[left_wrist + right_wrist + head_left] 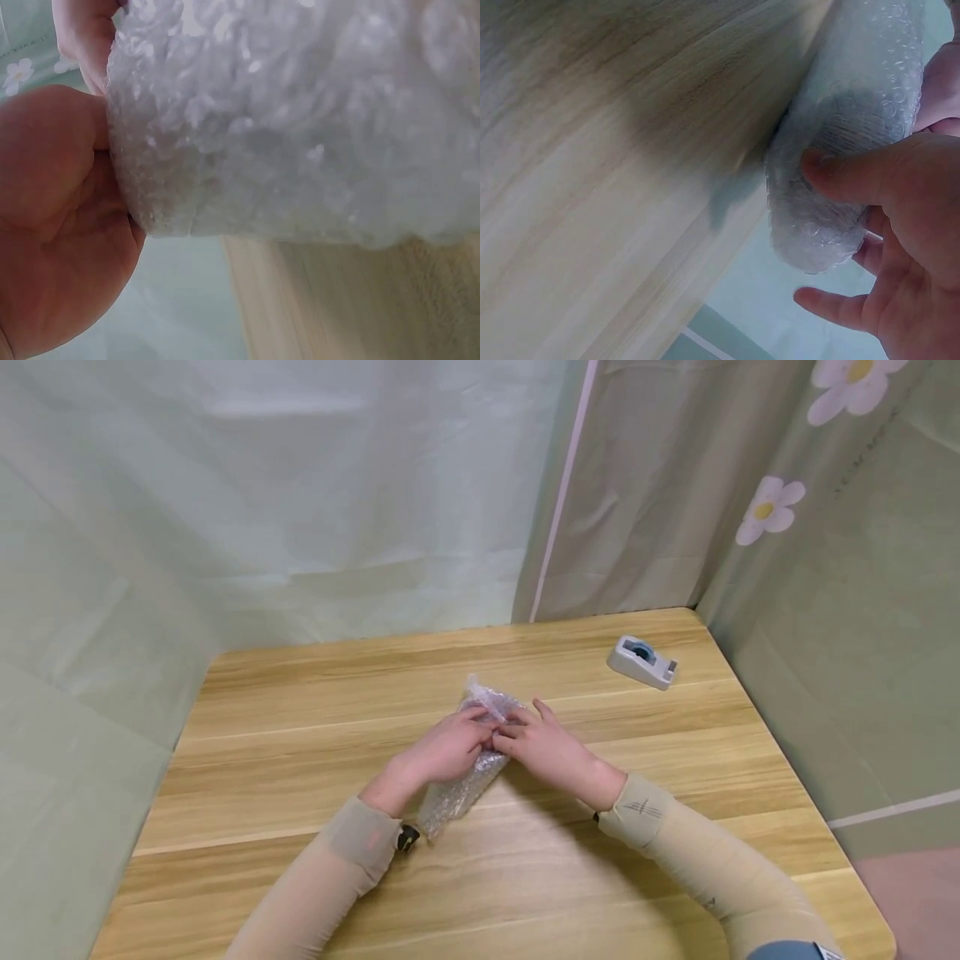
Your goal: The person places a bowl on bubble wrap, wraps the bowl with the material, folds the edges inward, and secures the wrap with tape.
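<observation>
A package in clear bubble wrap lies aslant on the wooden table, near its middle. What is inside it cannot be made out. My left hand holds it from the left, with bent fingers on its upper face. In the left wrist view the bubble wrap fills most of the picture, and the left palm is at its edge. From the other side my right hand grips the package, fingertips close to the left ones. The right thumb presses on the wrap's side, while one finger sticks out free.
A grey-white tape dispenser with a blue core stands at the table's back right. The wooden table is bordered behind and at both sides by pale green curtains, some with flower prints.
</observation>
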The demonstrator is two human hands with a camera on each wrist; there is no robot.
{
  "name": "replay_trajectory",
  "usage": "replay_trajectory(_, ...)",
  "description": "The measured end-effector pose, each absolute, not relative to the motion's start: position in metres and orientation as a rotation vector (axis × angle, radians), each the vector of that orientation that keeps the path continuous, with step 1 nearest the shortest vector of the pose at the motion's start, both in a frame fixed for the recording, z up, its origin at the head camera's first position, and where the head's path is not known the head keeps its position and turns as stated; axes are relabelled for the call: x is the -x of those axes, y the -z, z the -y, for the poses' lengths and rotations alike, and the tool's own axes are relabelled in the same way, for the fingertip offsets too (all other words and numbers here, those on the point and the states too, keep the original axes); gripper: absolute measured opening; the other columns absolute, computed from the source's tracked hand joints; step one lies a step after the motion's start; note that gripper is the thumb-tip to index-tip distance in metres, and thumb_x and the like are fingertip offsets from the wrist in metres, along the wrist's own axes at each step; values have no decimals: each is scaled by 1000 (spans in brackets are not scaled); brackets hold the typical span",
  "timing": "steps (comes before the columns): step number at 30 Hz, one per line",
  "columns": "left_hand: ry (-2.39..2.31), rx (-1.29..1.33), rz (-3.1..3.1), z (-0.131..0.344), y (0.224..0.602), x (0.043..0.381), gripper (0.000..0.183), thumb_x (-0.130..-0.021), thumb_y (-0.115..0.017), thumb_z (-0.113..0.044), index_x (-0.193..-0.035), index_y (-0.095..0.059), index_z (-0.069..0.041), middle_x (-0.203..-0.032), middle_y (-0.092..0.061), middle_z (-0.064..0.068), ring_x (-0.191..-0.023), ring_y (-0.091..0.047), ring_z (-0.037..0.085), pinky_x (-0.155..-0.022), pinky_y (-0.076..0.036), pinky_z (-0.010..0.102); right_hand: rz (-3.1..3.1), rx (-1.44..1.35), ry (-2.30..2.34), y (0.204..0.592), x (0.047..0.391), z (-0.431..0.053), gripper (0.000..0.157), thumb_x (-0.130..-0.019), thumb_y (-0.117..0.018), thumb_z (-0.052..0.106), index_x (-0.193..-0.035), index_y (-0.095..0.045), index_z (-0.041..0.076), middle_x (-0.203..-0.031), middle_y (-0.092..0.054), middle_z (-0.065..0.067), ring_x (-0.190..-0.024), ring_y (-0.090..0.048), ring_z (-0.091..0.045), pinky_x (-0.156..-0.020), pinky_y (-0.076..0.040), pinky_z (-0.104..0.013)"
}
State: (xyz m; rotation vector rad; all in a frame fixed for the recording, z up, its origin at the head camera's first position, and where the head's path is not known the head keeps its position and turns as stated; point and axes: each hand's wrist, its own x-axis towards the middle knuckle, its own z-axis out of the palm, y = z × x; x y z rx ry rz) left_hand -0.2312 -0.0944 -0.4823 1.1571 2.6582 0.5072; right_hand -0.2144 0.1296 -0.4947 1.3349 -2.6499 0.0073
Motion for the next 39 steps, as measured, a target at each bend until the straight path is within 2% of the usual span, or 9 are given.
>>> replay_trajectory(3, -528, -1170, -2639, 98, 483, 232, 25, -105, -50, -3, -100, -75, -6, -153, -59, 15, -153, -40, 40, -129, -26, 52, 2649, -1355, 18, 492, 214, -129, 35, -103, -66, 13, -135, -73, 23, -136, -73, -2, -131, -59, -32, -102, -53, -66)
replay_trajectory(7, -552, -1182, -2615, 103, 484, 232, 25, -106, -50, -4, -107, -76, -7, -156, -57, 13, -155, -36, 39, -129, -25, 52, 2658, -1376, 41, 489, 214, -128, 35, -104, -66, 15, -137, -72, 24, -137, -73, -1, -130, -59, -31, -100, -56, -60)
replay_trajectory(15, -731, -1216, -2602, 118, 481, 232, 28, -107, -55, -5, -130, -71, -3, -152, -60, 17, -154, -39, 38, -128, -28, 52, 2687, -1393, 42, 487, 217, -126, 24, -102, -66, 15, -123, -75, 23, -129, -76, 0, -128, -61, -31, -97, -56, -57)
replay_trajectory(18, -788, -1244, -2621, 127, 478, 228, 28, -105, -60, -4, -131, -70, -1, -154, -58, 19, -152, -42, 39, -127, -30, 55, 2696, -1394, 54, 486, 218, -125, 19, -103, -66, 16, -119, -74, 23, -127, -77, 1, -127, -61, -30, -96, -56, -56)
replay_trajectory(26, -828, -1285, -2692, 153, 479, 209, 41, -95, -76, -4, -135, -67, -5, -161, -50, 19, -150, -45, 39, -124, -35, 57, 2718, -1404, 45, 485, 218, -124, 21, -103, -68, 14, -121, -75, 21, -128, -77, 0, -128, -62, -30, -99, -56, -57)
replay_trajectory(33, -827, -1254, -2714, 178, 484, 192, 45, -85, -81, 3, -126, -69, -9, -164, -46, 18, -150, -44, 40, -124, -34, 59, 2698, -1412, 15, 487, 219, -124, 16, -102, -67, 15, -114, -75, 22, -124, -77, 3, -125, -63, -28, -95, -58, -55)
replay_trajectory(39, -731, -1283, -2702, 194, 486, 178, 48, -78, -85, 2, -121, -70, -15, -168, -41, 17, -153, -40, 42, -122, -33, 65, 2703, -1418, -6, 487, 219, -125, 18, -103, -66, 15, -117, -75, 22, -126, -77, 2, -125, -63, -28, -96, -57, -55)
